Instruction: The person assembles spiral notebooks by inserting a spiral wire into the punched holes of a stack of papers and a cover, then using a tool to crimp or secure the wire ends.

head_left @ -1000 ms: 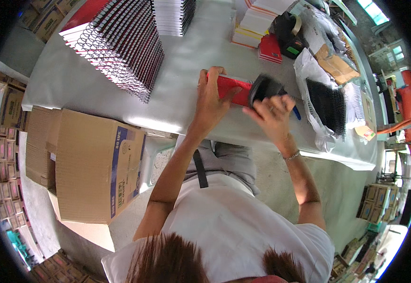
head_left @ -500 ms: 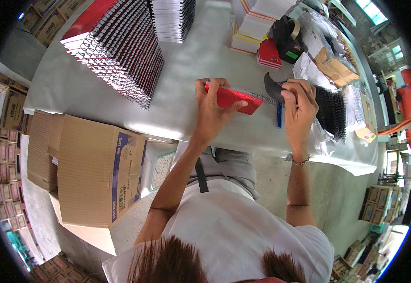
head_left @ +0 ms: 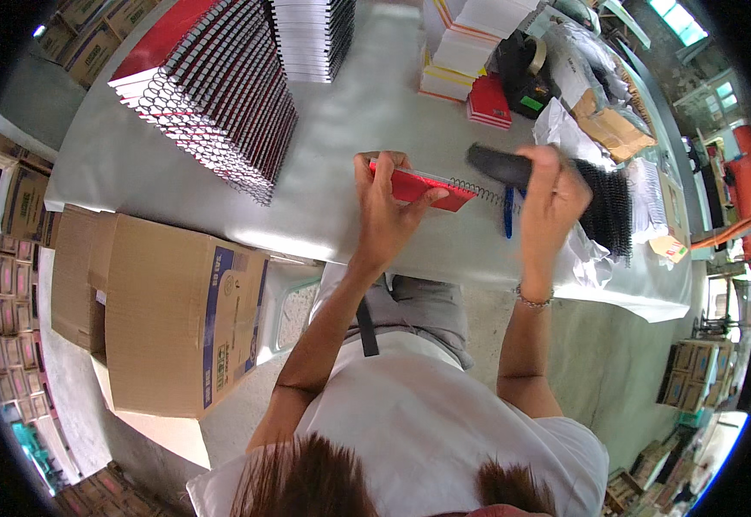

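My left hand grips a small red notebook above the table, thumb on its front and fingers over the top edge. A thin dark wire coil runs along the notebook's upper edge and sticks out past its right end. My right hand, smeared by motion, is closed beside the coil's free end. From it a dark, tapered thing juts leftward, too blurred to name. A blue pen lies between the coil and my right hand.
Tall stacks of spiral-bound notebooks stand at the back left. Black wire coils lie to the right, near white paper and a small red notebook pile. An open cardboard box sits left of me, against the table.
The dark tapered thing has swung leftward and flatter with my right hand, which has shifted slightly lower. My left hand and the red notebook have barely moved.
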Available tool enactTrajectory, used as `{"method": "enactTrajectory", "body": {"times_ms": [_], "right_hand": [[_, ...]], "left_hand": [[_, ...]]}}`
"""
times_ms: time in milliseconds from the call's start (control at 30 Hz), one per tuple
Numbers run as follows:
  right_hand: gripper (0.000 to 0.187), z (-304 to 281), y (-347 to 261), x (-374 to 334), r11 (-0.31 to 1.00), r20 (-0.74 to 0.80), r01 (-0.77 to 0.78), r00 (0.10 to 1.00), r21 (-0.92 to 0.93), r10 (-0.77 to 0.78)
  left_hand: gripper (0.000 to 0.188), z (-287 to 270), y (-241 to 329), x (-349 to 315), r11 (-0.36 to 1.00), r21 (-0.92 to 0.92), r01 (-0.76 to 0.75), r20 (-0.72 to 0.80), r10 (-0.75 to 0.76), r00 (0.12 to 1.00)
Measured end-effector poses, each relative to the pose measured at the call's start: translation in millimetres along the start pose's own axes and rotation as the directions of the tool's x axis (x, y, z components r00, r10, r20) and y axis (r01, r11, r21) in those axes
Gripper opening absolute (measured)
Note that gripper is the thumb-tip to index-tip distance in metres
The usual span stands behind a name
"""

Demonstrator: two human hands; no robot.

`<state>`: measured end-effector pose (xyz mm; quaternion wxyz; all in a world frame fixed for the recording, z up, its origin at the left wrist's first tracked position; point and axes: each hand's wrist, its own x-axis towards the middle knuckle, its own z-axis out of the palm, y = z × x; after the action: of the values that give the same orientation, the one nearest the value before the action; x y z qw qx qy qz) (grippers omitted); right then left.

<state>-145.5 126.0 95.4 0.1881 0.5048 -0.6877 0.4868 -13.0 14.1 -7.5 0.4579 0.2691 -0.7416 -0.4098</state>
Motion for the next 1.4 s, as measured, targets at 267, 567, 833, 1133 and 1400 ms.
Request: {"method": "enactTrajectory", "body": {"times_ms": [267,567,833,1133,1400], "right_hand": [[0.033,35.9,23.5,-15.9,0.995,0.348,-0.045,0.935,-0.094,0.075],[0.033,15.9,5.3,-7.8,0.984,0.227,-0.172,0.958,-0.04,0.176],[0.04,42.2,13.7,7.7,0.984,0.492,0.058,0.87,-0.17,0.033],[0.043,34.9,8.0,9.8,0.971,0.381,0.169,0.92,-0.17,-0.094],[0.044,19.0,-5.2,19.2,0.996,0.486,-0.01,0.872,-0.088,0.051]], "left_hand": [[0.062,-2.0,-0.1,1.5,0.999,0.014,-0.036,0.054,0.035,0.998],[0.059,-3.7,-2.9,3.5,0.999,-0.026,-0.032,0.042,0.033,0.999],[0.054,-2.4,-3.4,4.9,0.998,-0.038,-0.054,0.061,0.056,0.997],[0.05,-4.6,-4.4,6.4,0.995,-0.061,-0.073,0.082,0.078,0.994],[0.046,-8.5,-5.2,4.7,0.99,-0.135,-0.034,0.124,0.051,0.991]]}}
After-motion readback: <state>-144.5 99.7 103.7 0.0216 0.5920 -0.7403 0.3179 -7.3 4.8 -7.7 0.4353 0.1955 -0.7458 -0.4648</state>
